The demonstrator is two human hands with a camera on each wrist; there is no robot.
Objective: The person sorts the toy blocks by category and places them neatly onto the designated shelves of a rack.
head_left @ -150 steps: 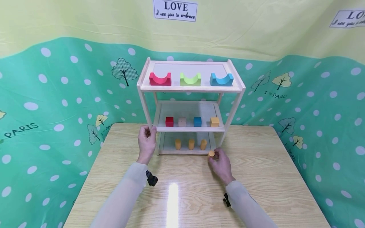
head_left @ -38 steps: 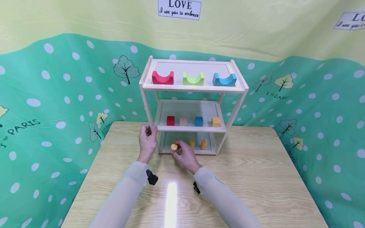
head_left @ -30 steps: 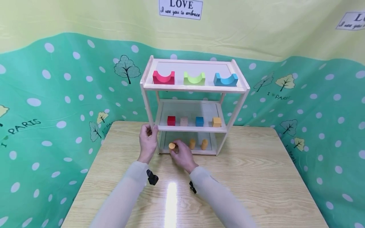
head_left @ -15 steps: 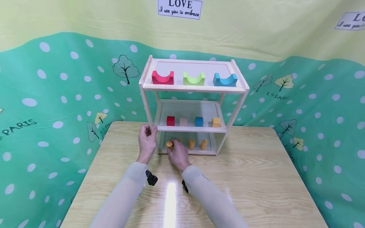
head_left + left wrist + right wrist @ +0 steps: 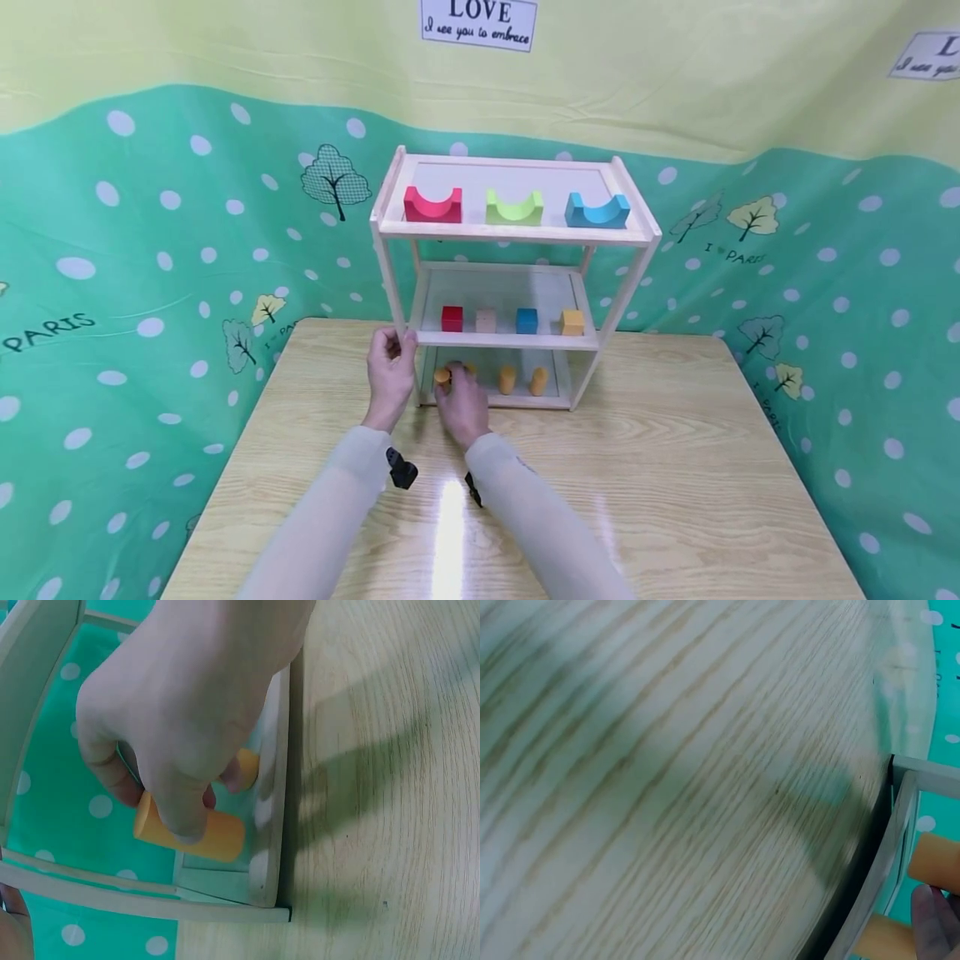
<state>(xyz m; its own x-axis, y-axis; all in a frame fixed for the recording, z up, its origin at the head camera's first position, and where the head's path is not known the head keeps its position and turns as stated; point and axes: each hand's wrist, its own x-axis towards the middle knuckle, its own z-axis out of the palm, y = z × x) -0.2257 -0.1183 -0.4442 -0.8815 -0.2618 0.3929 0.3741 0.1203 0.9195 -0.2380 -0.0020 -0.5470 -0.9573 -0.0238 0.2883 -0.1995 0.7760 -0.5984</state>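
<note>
My left hand grips the front left post of a small white wooden shelf rack; its fingertips show at the lower left of the left wrist view. My right hand pinches an orange wooden cylinder upright at the left end of the bottom shelf. Whether its base touches the shelf is unclear. Behind the fingers another orange cylinder is mostly hidden. Two more orange cylinders, one nearer and one farther right, stand on the same shelf. In the right wrist view, fingertips touch the held cylinder.
Red, pale pink, blue and yellow cubes line the middle shelf. Red, green and blue arch blocks sit on top. The rack stands on a wooden table before a patterned curtain.
My right hand has carried the orange cylinder from the rack's front right corner leftward, then inward onto the left part of the bottom shelf. My left hand keeps its grip on the post.
</note>
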